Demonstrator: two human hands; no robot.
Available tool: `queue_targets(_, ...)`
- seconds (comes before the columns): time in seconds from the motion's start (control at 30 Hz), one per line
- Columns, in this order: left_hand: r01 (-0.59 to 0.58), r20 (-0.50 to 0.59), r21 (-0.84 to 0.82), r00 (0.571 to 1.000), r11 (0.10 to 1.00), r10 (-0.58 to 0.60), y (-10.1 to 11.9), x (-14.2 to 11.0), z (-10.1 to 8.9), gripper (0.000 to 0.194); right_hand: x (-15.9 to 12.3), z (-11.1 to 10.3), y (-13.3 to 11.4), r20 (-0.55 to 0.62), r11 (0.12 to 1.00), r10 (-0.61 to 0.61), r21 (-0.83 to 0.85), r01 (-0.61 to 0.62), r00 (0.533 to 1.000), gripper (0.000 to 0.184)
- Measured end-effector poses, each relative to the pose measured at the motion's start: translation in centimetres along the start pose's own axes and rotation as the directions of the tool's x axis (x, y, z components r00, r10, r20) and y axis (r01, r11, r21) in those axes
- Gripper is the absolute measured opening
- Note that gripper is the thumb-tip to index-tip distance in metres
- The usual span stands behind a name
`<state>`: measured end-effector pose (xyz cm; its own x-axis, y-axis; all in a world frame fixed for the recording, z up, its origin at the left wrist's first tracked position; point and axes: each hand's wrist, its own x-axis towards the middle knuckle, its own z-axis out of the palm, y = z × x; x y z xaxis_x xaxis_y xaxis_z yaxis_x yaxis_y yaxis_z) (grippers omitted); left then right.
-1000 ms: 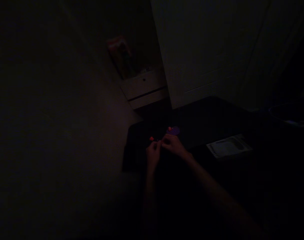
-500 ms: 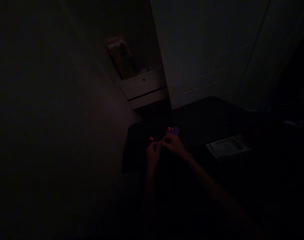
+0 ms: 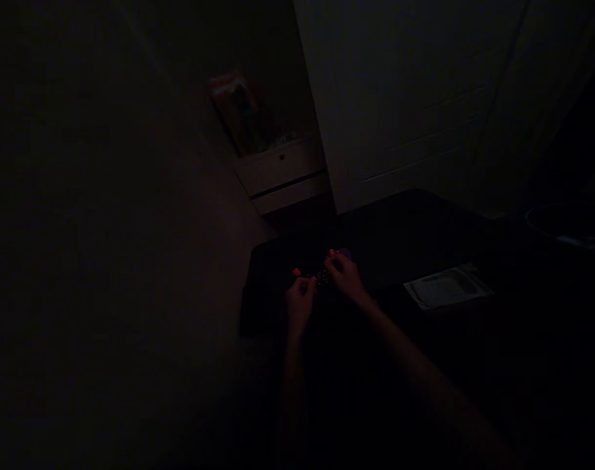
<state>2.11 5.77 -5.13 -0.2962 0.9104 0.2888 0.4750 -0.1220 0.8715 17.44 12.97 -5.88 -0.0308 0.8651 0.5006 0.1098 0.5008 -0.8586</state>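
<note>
The view is very dark. My left hand (image 3: pixel 300 300) is closed in a pinch over a dark table; what its fingertips hold is too small to make out. Just above it lies a small red-orange piece (image 3: pixel 296 271). To its right, several tiny pale beads or bits (image 3: pixel 322 278) lie scattered on the dark surface between the hands. My right hand (image 3: pixel 345 275) is bent with its fingertips together, beside a second red-orange piece (image 3: pixel 332 252). A flat purple thing (image 3: pixel 345 252) shows partly behind this hand. Whether the right fingertips hold anything is not visible.
The dark tabletop (image 3: pixel 400 228) reaches toward a pale door or panel (image 3: pixel 400 98). A pale flat packet or sheet (image 3: pixel 448 287) lies to the right. Behind stands a white drawer unit (image 3: pixel 282 173) with a red-and-dark package (image 3: pixel 241 114) on top. A rimmed container (image 3: pixel 562 225) is far right.
My right hand has moved away from the left, up and to the right, toward the purple thing. Tiny pale bits now show between the hands. My left hand has stayed in place.
</note>
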Motion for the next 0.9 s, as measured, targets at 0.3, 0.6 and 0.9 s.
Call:
queue_targets(0.3,-0.005,0.005,-0.023,1.000,1.000,0.005,-0.61,0.14,0.31,0.035,0.02,0.01,0.75,0.032,1.000,-0.009,-0.003,0.009,0.999,0.031)
queue_targets(0.6,0.006,0.008,-0.019,1.000,1.000,-0.006,0.25,0.03,0.27,0.034,0.26,0.03,0.93,-0.011,0.999,0.043,0.007,-0.043,0.999,0.024)
queue_targets(0.9,0.012,0.010,-0.030,1.000,0.999,-0.011,0.08,-0.29,-0.07,0.034,-0.28,0.40,0.73,0.000,0.999,0.025,0.043,-0.025,1.000,0.022)
